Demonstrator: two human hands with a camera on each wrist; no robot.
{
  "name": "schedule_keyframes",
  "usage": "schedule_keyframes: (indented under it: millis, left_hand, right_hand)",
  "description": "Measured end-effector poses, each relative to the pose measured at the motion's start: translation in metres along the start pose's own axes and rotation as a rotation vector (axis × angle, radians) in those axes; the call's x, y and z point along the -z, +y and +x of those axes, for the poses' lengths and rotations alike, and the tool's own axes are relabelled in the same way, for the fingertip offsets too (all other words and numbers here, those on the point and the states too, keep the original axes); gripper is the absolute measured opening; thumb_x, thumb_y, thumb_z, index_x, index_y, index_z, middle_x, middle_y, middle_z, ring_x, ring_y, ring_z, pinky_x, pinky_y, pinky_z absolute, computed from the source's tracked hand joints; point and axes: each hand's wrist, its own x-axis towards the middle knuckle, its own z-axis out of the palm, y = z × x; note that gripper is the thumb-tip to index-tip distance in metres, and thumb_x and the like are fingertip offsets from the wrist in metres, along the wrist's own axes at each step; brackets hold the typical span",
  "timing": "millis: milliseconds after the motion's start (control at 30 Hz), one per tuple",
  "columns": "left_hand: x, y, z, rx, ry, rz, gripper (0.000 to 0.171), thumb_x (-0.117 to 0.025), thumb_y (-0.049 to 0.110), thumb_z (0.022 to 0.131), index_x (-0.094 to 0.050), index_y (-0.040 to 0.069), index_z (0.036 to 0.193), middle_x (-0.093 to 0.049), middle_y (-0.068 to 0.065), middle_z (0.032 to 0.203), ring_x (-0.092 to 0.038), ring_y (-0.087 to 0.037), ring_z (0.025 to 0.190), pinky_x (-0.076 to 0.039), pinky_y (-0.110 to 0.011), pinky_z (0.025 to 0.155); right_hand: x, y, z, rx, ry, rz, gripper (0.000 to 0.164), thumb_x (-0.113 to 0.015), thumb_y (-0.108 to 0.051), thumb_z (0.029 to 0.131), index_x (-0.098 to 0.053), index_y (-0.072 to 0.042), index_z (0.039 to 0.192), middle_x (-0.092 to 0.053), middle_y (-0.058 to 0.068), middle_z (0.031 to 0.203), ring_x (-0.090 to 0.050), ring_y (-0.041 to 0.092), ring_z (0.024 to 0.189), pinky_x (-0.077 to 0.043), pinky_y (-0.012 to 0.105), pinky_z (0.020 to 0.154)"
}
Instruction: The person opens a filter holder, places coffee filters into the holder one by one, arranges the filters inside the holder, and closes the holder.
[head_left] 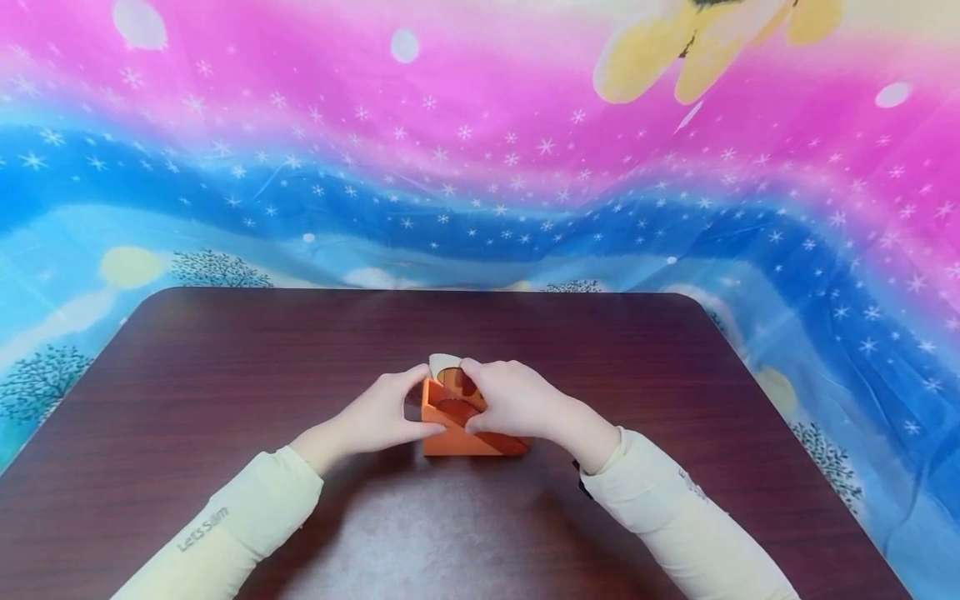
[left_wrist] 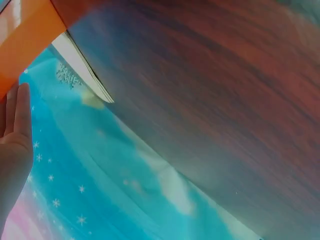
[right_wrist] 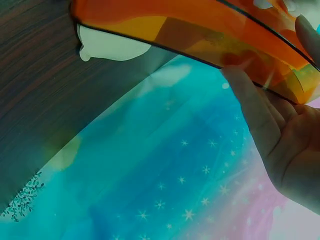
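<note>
An orange open-topped box (head_left: 457, 442) stands on the table in the middle of the head view. My left hand (head_left: 382, 410) grips its left end, thumb in front and fingers behind; in the left wrist view the fingers (left_wrist: 19, 112) lie against the orange wall. My right hand (head_left: 517, 398) holds its right side, thumb at the front and fingers over the back. A see-through amber piece with dark edges (right_wrist: 195, 42) shows in the right wrist view, fingertips right at its edge. Behind the box stands a flat white piece (head_left: 442, 362), partly hidden.
The dark brown wooden table (head_left: 225, 358) has rounded far corners. A pink and blue cloth (head_left: 480, 167) with snowflakes and trees hangs beyond its far edge and sides.
</note>
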Motion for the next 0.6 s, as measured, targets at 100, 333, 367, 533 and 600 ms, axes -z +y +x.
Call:
schedule_keyframes:
  millis: [100, 333, 367, 533, 600]
  left_hand:
    - [0.004, 0.0, -0.002, 0.002, -0.02, 0.026, 0.039, -0.076, 0.027, 0.077, -0.056, 0.023, 0.11, -0.065, 0.014, 0.1, -0.061, -0.003, 0.091, -0.051, -0.029, 0.085]
    - [0.012, -0.001, -0.006, -0.006, -0.029, 0.061, 0.032, -0.076, 0.028, 0.077, -0.062, 0.021, 0.106, -0.066, 0.012, 0.096, -0.06, -0.003, 0.087, -0.051, -0.027, 0.082]
    - [0.013, -0.001, -0.006, -0.008, -0.027, 0.057, 0.032, -0.076, 0.027, 0.077, -0.062, 0.021, 0.105, -0.066, 0.012, 0.094, -0.06, -0.003, 0.085, -0.051, -0.027, 0.082]
    - [0.019, -0.004, -0.011, 0.003, -0.024, 0.066, 0.03, -0.076, 0.028, 0.076, -0.062, 0.022, 0.101, -0.065, 0.014, 0.088, -0.058, -0.003, 0.079, -0.051, -0.025, 0.077]
    - [0.022, -0.006, -0.013, 0.011, -0.025, 0.073, 0.03, -0.076, 0.029, 0.076, -0.061, 0.023, 0.101, -0.065, 0.014, 0.088, -0.058, -0.003, 0.078, -0.051, -0.025, 0.077]
  right_hand:
    - [0.0, 0.001, -0.001, 0.001, 0.006, 0.034, 0.048, -0.077, -0.028, 0.074, -0.05, -0.012, 0.111, -0.057, -0.005, 0.078, -0.052, 0.012, 0.065, -0.043, 0.026, 0.059]
    - [0.0, 0.005, -0.005, 0.026, 0.038, 0.084, 0.051, -0.076, -0.034, 0.076, -0.049, -0.012, 0.113, -0.06, -0.004, 0.083, -0.053, 0.011, 0.068, -0.045, 0.026, 0.06]
    - [-0.001, 0.005, -0.006, 0.027, 0.044, 0.088, 0.051, -0.076, -0.036, 0.076, -0.049, -0.013, 0.114, -0.06, -0.003, 0.084, -0.053, 0.011, 0.069, -0.046, 0.026, 0.061]
    - [-0.002, 0.008, -0.009, 0.032, 0.075, 0.131, 0.048, -0.075, -0.039, 0.077, -0.05, -0.014, 0.108, -0.062, -0.003, 0.086, -0.056, 0.01, 0.074, -0.047, 0.027, 0.067]
    - [-0.003, 0.009, -0.01, 0.034, 0.087, 0.157, 0.045, -0.074, -0.04, 0.077, -0.05, -0.014, 0.106, -0.062, -0.003, 0.085, -0.056, 0.009, 0.075, -0.047, 0.026, 0.067]
